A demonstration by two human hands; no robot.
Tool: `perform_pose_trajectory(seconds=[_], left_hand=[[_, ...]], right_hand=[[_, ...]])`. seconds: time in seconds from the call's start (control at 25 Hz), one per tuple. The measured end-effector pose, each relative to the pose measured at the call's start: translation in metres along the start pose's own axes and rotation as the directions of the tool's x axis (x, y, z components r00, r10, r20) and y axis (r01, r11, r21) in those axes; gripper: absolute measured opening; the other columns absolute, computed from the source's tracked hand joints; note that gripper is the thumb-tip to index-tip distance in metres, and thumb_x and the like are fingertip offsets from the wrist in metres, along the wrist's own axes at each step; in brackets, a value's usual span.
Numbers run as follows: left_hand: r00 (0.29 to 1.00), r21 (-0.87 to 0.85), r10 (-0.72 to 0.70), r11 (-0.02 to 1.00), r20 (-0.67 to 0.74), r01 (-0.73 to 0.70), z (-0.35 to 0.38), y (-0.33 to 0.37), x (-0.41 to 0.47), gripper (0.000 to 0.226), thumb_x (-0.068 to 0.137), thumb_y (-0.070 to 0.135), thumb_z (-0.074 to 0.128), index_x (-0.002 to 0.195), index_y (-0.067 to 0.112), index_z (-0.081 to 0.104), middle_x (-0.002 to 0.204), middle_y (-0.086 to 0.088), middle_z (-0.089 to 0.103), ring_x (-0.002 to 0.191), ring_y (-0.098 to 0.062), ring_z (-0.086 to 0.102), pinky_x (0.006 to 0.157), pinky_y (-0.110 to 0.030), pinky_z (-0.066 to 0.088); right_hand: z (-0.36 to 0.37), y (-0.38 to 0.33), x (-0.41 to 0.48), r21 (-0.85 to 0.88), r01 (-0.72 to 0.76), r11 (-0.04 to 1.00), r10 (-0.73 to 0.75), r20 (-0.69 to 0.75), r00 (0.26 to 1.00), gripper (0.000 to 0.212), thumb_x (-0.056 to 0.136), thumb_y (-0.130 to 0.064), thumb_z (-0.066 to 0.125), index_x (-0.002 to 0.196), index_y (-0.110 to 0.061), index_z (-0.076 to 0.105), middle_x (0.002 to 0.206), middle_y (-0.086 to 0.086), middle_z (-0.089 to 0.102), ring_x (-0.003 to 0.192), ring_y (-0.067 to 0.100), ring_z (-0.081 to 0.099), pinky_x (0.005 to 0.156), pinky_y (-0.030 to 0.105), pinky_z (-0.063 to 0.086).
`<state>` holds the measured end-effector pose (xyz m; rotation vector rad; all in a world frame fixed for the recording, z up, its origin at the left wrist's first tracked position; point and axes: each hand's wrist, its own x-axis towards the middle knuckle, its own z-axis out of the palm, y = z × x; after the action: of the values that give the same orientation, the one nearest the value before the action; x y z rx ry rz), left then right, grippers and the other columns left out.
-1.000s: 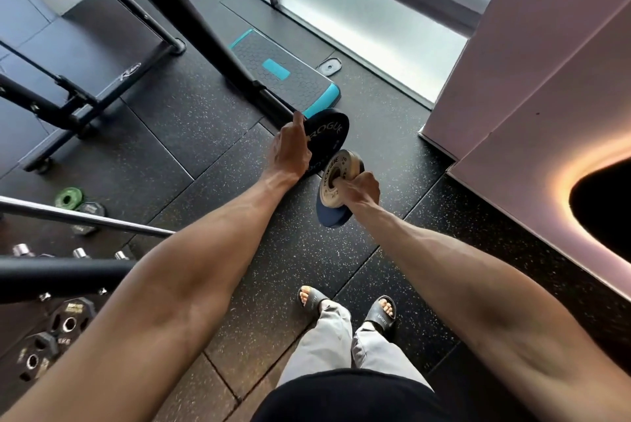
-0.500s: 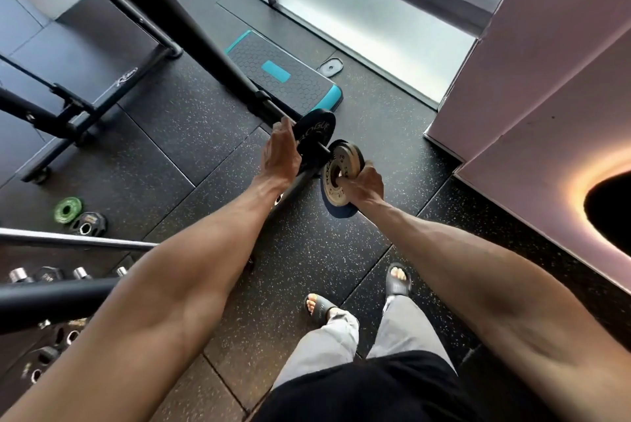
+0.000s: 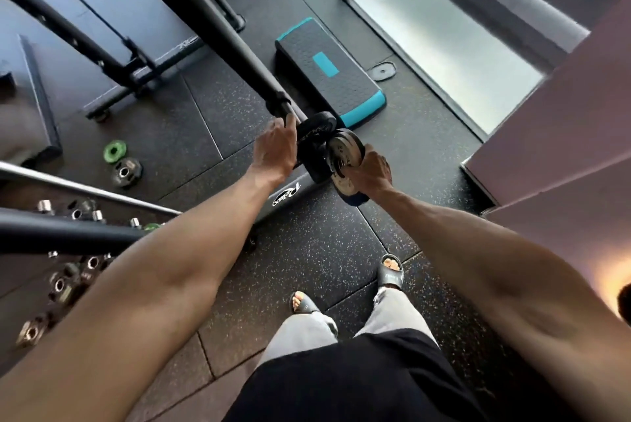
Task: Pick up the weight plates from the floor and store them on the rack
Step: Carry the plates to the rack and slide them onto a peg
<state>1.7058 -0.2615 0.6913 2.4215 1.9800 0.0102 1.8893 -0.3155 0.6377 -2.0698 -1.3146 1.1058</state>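
My left hand [image 3: 275,148] grips the rim of a black weight plate [image 3: 316,130] held on edge beside the rack's slanted black post [image 3: 211,22]. My right hand [image 3: 370,172] holds a stack of smaller plates [image 3: 343,155], a pale worn one in front and a dark blue one behind, with fingers through the centre hole. Both plates are off the floor, nearly touching each other. A green plate [image 3: 115,150] and a grey plate [image 3: 128,168] lie on the floor to the left. More plates [image 3: 61,285] sit on the rack's pegs at the lower left.
A black and teal step platform [image 3: 327,70] lies just beyond the plates. The rack's base foot [image 3: 286,194] runs under my hands. A metal bar [image 3: 85,188] crosses the left side. A pale wall block [image 3: 553,121] stands on the right. My sandalled feet [image 3: 391,273] are below.
I have stepped closer to the rack and both hands carried their plates up and toward the post. The plates now sit side by side above the rack's foot.
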Motion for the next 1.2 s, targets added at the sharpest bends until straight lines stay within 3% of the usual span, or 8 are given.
perform_pose_trajectory(seconds=[0.16, 0.24, 0.48, 0.64, 0.8, 0.92, 1.04, 1.2], left_hand=[[1.000, 0.058, -0.010, 0.998, 0.003, 0.010, -0.004, -0.005, 0.011, 0.027, 0.092, 0.012, 0.065, 0.110, 0.008, 0.046, 0.096, -0.010, 0.063, 0.086, -0.027, 0.066, 0.072, -0.039, 0.058], [0.999, 0.052, -0.039, 0.998, 0.012, 0.039, -0.007, -0.011, 0.025, 0.031, 0.089, 0.010, 0.068, 0.111, 0.007, 0.046, 0.098, -0.012, 0.062, 0.088, -0.029, 0.065, 0.073, -0.039, 0.054], [0.990, 0.072, -0.136, 0.988, 0.044, 0.133, -0.010, -0.029, 0.063, 0.032, 0.091, 0.009, 0.065, 0.115, 0.007, 0.043, 0.102, -0.015, 0.060, 0.094, -0.031, 0.062, 0.075, -0.041, 0.053], [0.973, 0.092, -0.226, 0.971, 0.043, 0.221, -0.009, -0.024, 0.068, 0.040, 0.089, -0.007, 0.055, 0.124, 0.007, 0.041, 0.111, -0.019, 0.056, 0.106, -0.035, 0.056, 0.081, -0.044, 0.054], [0.906, -0.063, -0.420, 0.904, 0.057, 0.423, -0.011, -0.005, 0.060, 0.047, 0.092, 0.007, 0.059, 0.134, 0.006, 0.038, 0.129, -0.021, 0.047, 0.122, -0.034, 0.047, 0.096, -0.043, 0.048], [0.870, -0.193, -0.478, 0.871, -0.121, 0.452, 0.001, 0.005, 0.031, 0.035, 0.092, 0.020, 0.058, 0.122, 0.005, 0.048, 0.122, -0.019, 0.050, 0.115, -0.031, 0.050, 0.099, -0.039, 0.045], [0.744, -0.500, -0.663, 0.674, -0.083, 0.544, 0.007, 0.023, -0.003, 0.023, 0.094, 0.022, 0.052, 0.107, 0.003, 0.055, 0.110, -0.018, 0.060, 0.102, -0.031, 0.058, 0.086, -0.037, 0.048], [0.603, -0.676, -0.732, 0.271, 0.318, 0.685, 0.019, 0.051, -0.045, 0.036, 0.094, 0.035, 0.052, 0.104, 0.002, 0.063, 0.104, -0.013, 0.067, 0.097, -0.026, 0.064, 0.083, -0.032, 0.046]], right_hand=[[-0.003, 0.011, 0.014, -0.019, 0.060, 0.998, -0.059, 0.042, 0.997, 0.050, 0.080, -0.028, 0.076, 0.119, -0.006, 0.054, 0.111, 0.013, 0.070, 0.098, 0.031, 0.068, 0.075, 0.031, 0.049], [-0.003, 0.010, 0.021, -0.025, 0.106, 0.994, -0.105, 0.053, 0.993, 0.050, 0.080, -0.027, 0.076, 0.119, -0.006, 0.053, 0.110, 0.012, 0.070, 0.094, 0.029, 0.068, 0.070, 0.027, 0.045], [-0.001, -0.014, 0.056, 0.001, 0.150, 0.989, -0.150, 0.065, 0.987, 0.047, 0.077, -0.027, 0.077, 0.113, -0.010, 0.051, 0.103, 0.009, 0.071, 0.088, 0.025, 0.068, 0.073, 0.034, 0.055], [-0.002, -0.026, 0.063, 0.002, 0.155, 0.988, -0.155, 0.066, 0.986, 0.045, 0.076, -0.027, 0.076, 0.110, -0.011, 0.051, 0.101, 0.007, 0.070, 0.088, 0.025, 0.067, 0.076, 0.038, 0.057], [-0.008, -0.029, 0.050, 0.004, 0.141, 0.990, -0.141, 0.072, 0.987, 0.042, 0.077, -0.026, 0.074, 0.109, -0.010, 0.053, 0.097, 0.005, 0.070, 0.087, 0.024, 0.068, 0.070, 0.032, 0.054], [-0.026, -0.032, 0.030, 0.028, 0.141, 0.990, -0.143, 0.071, 0.987, 0.045, 0.074, -0.026, 0.075, 0.111, -0.009, 0.057, 0.091, -0.001, 0.066, 0.084, 0.021, 0.067, 0.062, 0.026, 0.049], [-0.053, -0.034, 0.011, -0.005, 0.162, 0.987, -0.162, 0.048, 0.986, 0.049, 0.074, -0.028, 0.078, 0.113, -0.005, 0.062, 0.093, -0.001, 0.066, 0.082, 0.017, 0.063, 0.055, 0.019, 0.041], [-0.077, -0.026, -0.021, 0.009, 0.162, 0.987, -0.162, 0.010, 0.987, 0.041, 0.070, -0.029, 0.082, 0.103, -0.008, 0.071, 0.090, 0.000, 0.071, 0.083, 0.018, 0.069, 0.062, 0.022, 0.047]])
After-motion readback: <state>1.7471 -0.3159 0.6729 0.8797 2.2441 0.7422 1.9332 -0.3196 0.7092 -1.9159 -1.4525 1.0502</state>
